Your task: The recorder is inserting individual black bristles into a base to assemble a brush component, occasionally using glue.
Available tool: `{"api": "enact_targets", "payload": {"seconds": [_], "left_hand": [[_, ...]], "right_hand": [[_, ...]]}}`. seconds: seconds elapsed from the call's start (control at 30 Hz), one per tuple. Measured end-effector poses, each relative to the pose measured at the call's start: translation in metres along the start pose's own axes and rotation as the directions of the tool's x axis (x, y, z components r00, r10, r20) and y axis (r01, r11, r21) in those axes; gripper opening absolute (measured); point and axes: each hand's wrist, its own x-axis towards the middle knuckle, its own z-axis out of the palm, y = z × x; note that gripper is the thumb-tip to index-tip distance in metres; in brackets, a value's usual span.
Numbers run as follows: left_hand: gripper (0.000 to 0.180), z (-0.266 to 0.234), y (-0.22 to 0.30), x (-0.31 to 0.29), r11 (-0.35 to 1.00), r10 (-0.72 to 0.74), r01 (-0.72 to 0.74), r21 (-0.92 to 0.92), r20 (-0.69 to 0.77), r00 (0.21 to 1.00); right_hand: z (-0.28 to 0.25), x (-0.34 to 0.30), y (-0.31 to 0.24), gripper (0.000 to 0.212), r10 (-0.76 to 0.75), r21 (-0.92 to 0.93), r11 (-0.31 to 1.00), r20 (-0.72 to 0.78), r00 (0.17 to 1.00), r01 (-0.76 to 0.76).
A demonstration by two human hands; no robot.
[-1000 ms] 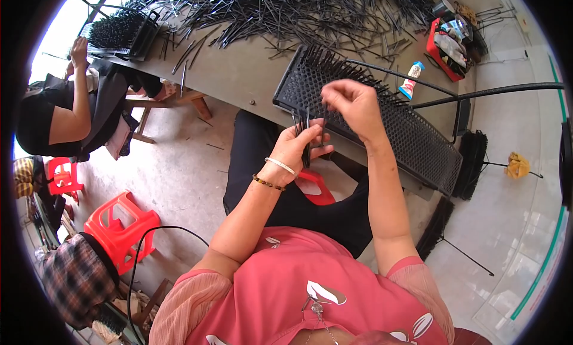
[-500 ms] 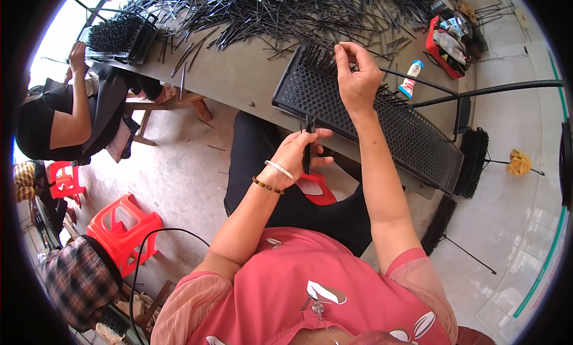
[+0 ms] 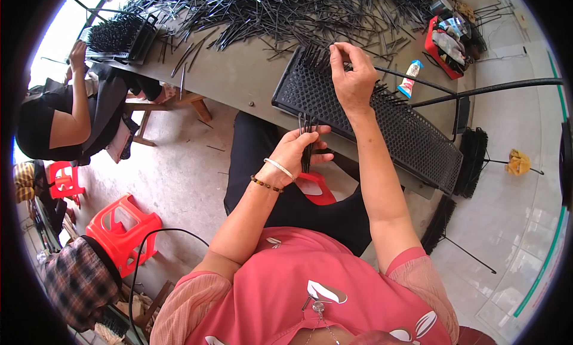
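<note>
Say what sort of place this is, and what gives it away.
Likely a small hand-assembly workshop, perhaps for brushes: a heap of loose black strips on the worktable, a perforated black panel partly filled with bristles, and a co-worker seated at another bristled block.

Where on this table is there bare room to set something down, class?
The widest bare patch of table lies between the heap of black sticks and the near edge, left of the black board. A smaller one separates the wrapper and red box. The far side is crowded.
</note>
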Motion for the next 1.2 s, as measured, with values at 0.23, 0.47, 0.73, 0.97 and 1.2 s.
{"api": "enact_targets", "payload": {"seconds": [0.23,0.47,0.73,0.97,1.2], "left_hand": [[0.016,-0.005,-0.001,0.003,0.998,-0.021,0.022,0.056,-0.014,1.0],[0.015,-0.005,-0.002,0.005,0.997,0.083,-0.083,-0.003,-0.026,0.996],[0.016,-0.008,-0.007,0.009,0.99,0.136,-0.136,-0.045,0.009,0.991],[0.026,-0.001,-0.009,0.006,0.996,0.079,-0.077,0.04,-0.065,0.995],[0.031,-0.002,-0.011,0.006,0.988,-0.012,0.01,0.152,0.016,1.0]], "right_hand": [[0.001,-0.007,0.003,0.009,-0.131,-0.193,0.969,0.124,0.984,0.154],[-0.016,-0.006,-0.007,0.009,-0.048,-0.117,0.992,0.06,0.997,0.055],[-0.059,-0.035,-0.032,0.017,0.445,0.1,0.604,0.781,0.439,-0.791],[-0.052,-0.012,-0.024,0.017,0.504,0.392,0.682,0.359,0.785,-0.617],[-0.026,0.0,0.004,0.016,0.26,0.172,0.944,0.132,0.957,-0.28]]}}
